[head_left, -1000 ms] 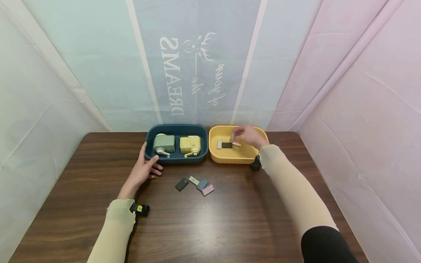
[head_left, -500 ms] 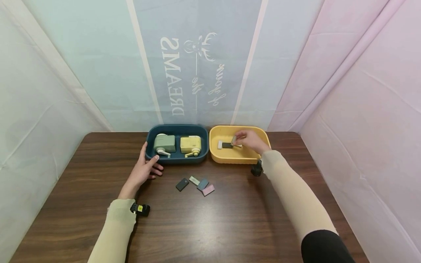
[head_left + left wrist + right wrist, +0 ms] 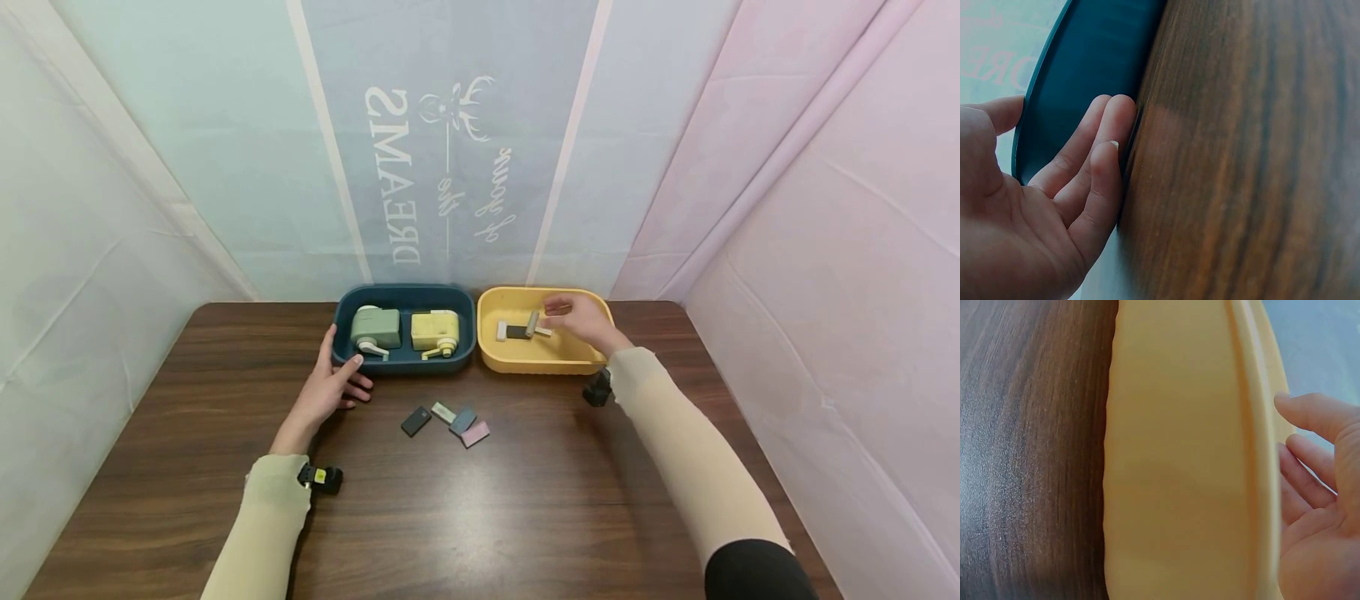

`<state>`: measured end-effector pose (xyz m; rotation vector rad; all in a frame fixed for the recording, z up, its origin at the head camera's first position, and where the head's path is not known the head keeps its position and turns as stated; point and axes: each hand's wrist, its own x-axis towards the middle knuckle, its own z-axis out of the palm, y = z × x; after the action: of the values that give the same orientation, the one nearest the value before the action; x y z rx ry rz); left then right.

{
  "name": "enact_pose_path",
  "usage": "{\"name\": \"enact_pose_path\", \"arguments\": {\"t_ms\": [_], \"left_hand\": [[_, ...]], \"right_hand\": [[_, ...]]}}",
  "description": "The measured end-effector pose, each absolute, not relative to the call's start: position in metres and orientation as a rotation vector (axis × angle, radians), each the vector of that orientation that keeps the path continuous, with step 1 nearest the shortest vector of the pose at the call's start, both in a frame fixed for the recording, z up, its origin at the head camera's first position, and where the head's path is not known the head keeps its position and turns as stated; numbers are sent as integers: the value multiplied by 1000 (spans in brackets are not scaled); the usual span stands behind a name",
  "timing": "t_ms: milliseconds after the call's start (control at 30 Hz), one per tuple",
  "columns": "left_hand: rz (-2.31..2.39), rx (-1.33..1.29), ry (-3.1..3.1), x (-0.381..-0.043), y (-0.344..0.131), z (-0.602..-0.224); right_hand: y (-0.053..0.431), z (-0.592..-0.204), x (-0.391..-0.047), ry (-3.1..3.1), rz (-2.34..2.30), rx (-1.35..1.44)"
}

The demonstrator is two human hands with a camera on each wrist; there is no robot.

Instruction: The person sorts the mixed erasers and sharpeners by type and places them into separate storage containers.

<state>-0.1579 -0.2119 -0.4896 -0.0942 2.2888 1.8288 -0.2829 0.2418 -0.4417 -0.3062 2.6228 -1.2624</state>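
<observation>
My left hand touches the left end of a dark blue tray, with thumb and forefinger at its rim. In the left wrist view, its other fingers rest along the outer wall. Over the yellow tray, my right hand has its fingers loosely spread, holding nothing. Just left of its fingertips, a small olive-brown block leans on a flat black block. Two white blocks, one at the left and one at the right, lie beside them.
Two crank pencil sharpeners, a green one and a yellow one, sit inside the blue tray. Nearer on the wooden table lie a black block, a pale green one, a blue one and a pink one.
My right hand lowered the olive-brown block into the yellow tray, let it go and drew back to the right. The left hand stays at the blue tray.
</observation>
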Motion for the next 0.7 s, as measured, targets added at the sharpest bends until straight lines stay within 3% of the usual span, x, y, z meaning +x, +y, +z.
{"name": "enact_pose_path", "arguments": {"t_ms": [700], "left_hand": [[1828,-121,2250,-158,-212,-481]], "right_hand": [[240,-418,-247,2501,-1496,-438]]}}
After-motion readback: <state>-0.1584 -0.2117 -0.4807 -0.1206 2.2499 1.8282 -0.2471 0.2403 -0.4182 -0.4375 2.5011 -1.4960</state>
